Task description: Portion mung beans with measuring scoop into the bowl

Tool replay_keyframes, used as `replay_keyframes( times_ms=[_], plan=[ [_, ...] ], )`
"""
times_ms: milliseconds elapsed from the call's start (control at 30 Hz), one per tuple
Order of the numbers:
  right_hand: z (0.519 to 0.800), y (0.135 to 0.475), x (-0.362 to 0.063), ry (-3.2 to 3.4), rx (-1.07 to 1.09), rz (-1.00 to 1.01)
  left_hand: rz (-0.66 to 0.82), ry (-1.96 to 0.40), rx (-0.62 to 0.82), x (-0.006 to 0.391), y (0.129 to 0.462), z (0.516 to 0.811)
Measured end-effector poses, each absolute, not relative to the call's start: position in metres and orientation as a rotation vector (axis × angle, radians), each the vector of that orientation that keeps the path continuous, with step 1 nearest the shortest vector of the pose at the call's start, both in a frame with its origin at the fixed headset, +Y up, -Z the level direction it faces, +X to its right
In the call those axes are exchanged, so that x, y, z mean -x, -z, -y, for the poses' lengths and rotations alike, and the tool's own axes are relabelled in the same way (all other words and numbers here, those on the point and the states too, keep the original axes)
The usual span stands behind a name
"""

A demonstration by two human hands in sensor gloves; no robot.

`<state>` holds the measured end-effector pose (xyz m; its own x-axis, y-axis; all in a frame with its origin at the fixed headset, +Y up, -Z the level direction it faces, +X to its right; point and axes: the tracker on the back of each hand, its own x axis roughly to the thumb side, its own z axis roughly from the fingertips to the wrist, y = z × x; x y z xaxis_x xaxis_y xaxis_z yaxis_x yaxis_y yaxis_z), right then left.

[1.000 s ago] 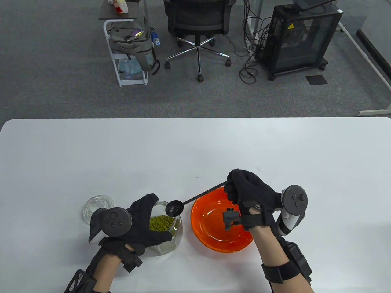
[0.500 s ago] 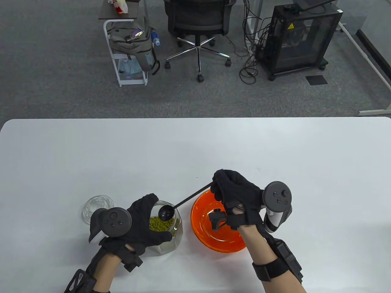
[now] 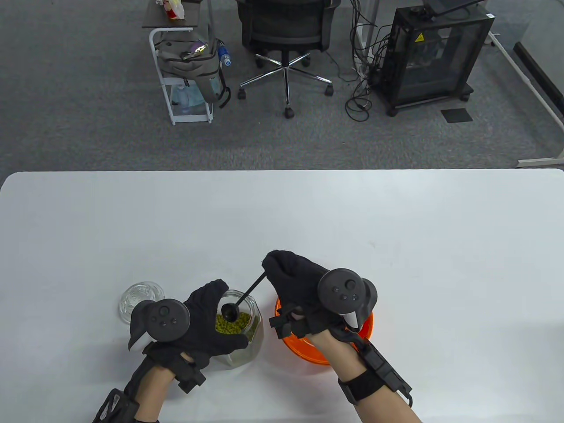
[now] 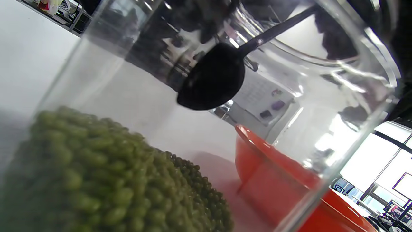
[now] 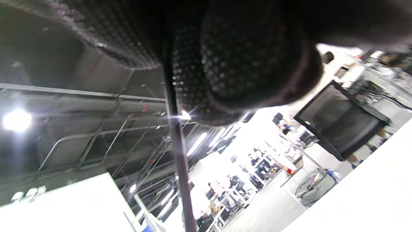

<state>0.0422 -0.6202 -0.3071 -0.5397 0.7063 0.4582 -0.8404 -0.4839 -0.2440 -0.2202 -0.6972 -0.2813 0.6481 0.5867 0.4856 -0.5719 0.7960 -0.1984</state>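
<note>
Mung beans (image 3: 231, 324) sit in the glass jar (image 3: 251, 328) at about 7 o'clock on the white surface (image 3: 308, 211), near its front edge. In the left wrist view the beans (image 4: 96, 180) fill the lower part of the jar (image 4: 354, 96), heaped to one side.

Measuring scoop (image 3: 230, 310): black, long thin handle, cup inside the jar mouth just above the beans. The left wrist view shows the scoop cup (image 4: 212, 80) hanging clear of the bean pile, not touching it, handle running up and out over the rim.

Right hand (image 3: 299, 282) holds the far end of the handle at 1 o'clock from the jar, fingers curled tight round it (black glove, tracker on the back). In the right wrist view the gloved fingers (image 5: 244, 64) fill the top and the handle (image 5: 178, 154) runs down from them.

Left hand (image 3: 207, 321) is wrapped round the jar from its 9 o'clock side, fingers and thumb curled on the glass.

Orange bowl (image 3: 304, 348) stands just beside the jar at its 3 o'clock, mostly hidden under the right hand and wrist; whether it holds any beans cannot be told. Seen through the glass in the left wrist view, the bowl (image 4: 273, 180) is right next to the jar.

A clear glass lid (image 3: 141, 299) lies on the surface at 9 o'clock from the jar, partly behind the left hand's tracker.
</note>
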Motion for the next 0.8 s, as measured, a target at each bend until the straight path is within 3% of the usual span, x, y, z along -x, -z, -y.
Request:
replay_keyframes(
  times_ms=[400,567,800],
  plan=[
    [0.618,0.287,0.004,-2.376,-0.823,0.718,0.566,-0.662,0.034,0.220,0.281,0.698],
    [0.612,0.288,0.014,-2.531,-0.962,0.418,0.568,-0.657,0.040,0.220,0.281,0.698],
    [0.622,0.295,0.009,-2.351,-0.957,0.253,0.570,-0.660,0.047,0.220,0.282,0.699]
  ],
)
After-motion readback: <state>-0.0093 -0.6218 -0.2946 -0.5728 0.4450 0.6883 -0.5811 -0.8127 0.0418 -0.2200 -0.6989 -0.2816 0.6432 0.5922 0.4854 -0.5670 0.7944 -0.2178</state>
